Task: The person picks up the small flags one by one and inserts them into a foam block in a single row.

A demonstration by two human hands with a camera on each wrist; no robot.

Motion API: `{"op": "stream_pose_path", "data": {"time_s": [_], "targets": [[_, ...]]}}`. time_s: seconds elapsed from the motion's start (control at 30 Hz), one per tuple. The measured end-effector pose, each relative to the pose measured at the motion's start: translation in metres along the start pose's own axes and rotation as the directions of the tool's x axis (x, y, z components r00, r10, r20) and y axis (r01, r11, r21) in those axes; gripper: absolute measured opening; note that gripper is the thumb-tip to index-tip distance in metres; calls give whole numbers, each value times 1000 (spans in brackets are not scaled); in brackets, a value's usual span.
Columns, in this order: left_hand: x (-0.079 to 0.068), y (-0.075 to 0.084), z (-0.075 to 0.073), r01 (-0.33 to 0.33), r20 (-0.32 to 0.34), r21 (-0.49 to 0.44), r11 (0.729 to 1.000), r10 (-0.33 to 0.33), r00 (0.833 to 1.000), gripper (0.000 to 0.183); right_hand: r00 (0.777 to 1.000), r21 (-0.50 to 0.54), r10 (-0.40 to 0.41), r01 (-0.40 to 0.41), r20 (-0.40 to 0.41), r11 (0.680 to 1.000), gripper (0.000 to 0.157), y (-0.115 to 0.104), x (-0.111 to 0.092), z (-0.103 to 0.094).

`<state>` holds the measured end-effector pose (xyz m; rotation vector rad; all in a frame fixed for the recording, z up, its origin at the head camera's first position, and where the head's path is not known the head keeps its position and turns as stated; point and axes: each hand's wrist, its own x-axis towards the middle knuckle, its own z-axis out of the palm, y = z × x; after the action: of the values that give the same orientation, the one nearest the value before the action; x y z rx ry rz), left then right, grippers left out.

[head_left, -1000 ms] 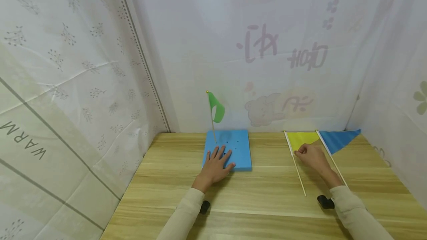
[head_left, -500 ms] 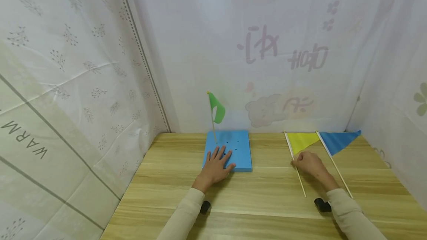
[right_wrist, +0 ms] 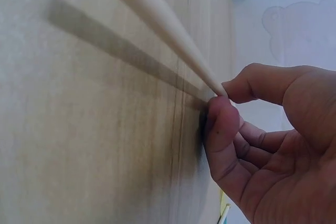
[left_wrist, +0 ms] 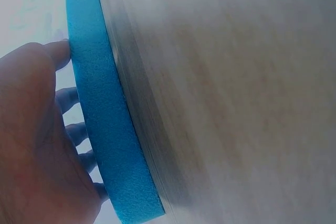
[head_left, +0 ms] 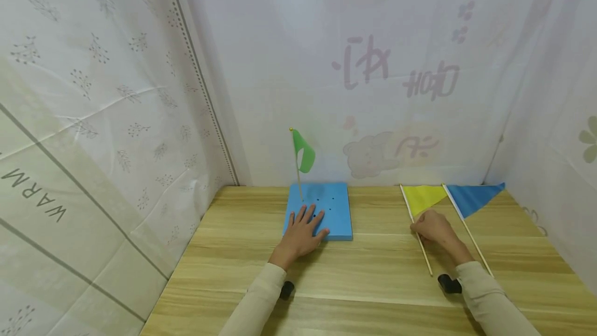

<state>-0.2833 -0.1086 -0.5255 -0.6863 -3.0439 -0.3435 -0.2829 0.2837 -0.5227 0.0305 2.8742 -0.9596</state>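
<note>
My left hand (head_left: 300, 235) lies with spread fingers on a blue foam block (head_left: 339, 222) that has several small holes in its top. In the left wrist view the fingertips (left_wrist: 62, 55) touch the upper face of the foam block (left_wrist: 107, 103). A green flag (head_left: 304, 155) stands upright in the block, its stick leaning slightly left. My right hand (head_left: 436, 227) pinches the wooden stick of a yellow flag (head_left: 422, 197) between thumb and forefinger. In the right wrist view the stick (right_wrist: 168, 30) is lifted off the table, with its shadow beneath.
A blue pennant flag (head_left: 473, 198) lies on the wooden table (head_left: 373, 274) just right of my right hand. Printed curtains (head_left: 280, 66) stand behind and on both sides. A dark object (head_left: 450, 284) shows by each wrist.
My right hand has moved slightly down along the yellow flag's stick and taken hold of it. The yellow flag has shifted a little to the right. My left hand has stayed put.
</note>
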Motion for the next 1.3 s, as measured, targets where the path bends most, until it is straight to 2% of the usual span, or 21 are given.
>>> {"op": "stream_pose_path", "data": {"time_s": [0.17,0.5,0.87,1.03,1.3], "targets": [[1,-3,4,-3,-4,-3,1000,3,1000,64,1000,32,3,-4,11,999,32,1,1,-1],[-1,0,0,-6,-8,-3,1000,6,1000,63,1000,43,-7,7,1,999,33,-6,-2,-3],[0,0,0,-10,-15,-4,1000,10,1000,63,999,98,-33,33,-7,995,24,-11,-2,-6],[-1,0,-1,-5,-6,-5,1000,5,1000,63,999,133,-51,50,2,990,25,-16,-2,-10],[-1,1,-2,-2,-3,-1,1000,2,1000,64,997,108,-79,80,-14,991,27,-29,-3,-15]]}}
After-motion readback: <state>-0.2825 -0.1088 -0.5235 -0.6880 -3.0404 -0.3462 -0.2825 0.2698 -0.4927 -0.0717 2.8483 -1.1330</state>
